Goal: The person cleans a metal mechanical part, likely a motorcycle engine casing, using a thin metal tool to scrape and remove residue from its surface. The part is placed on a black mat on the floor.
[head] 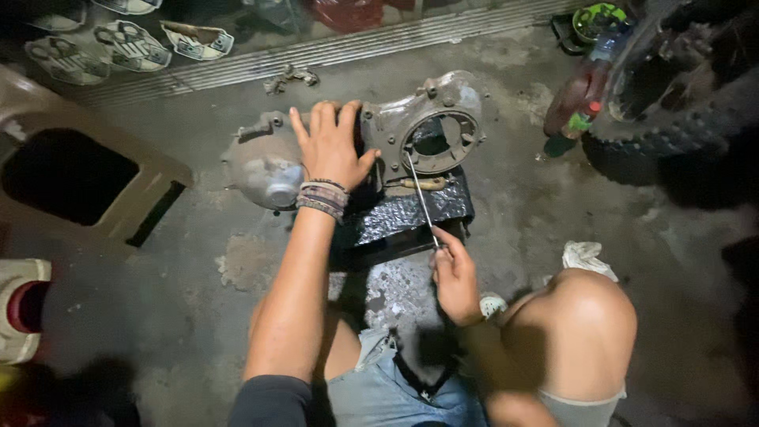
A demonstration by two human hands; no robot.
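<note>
A grey metal engine casing (269, 162) with a round opening (443, 130) lies on a black tray (411, 213) on the concrete floor. My left hand (330, 142) rests flat on the middle of the casing, fingers spread, beaded bracelets on the wrist. My right hand (455, 273) grips the near end of a thin metal rod tool (421, 198), whose far tip reaches the rim of the round opening. A wooden-handled tool (423, 183) lies across the tray beside the rod.
A tan plastic stool (87, 182) stands at the left. A knobby tyre (672, 119) and bottles (581, 119) sit at the upper right. Sandals (126, 43) lie at the top left, a white rag (585, 257) by my right knee (581, 324), a white-and-red container (20, 308) at the left edge.
</note>
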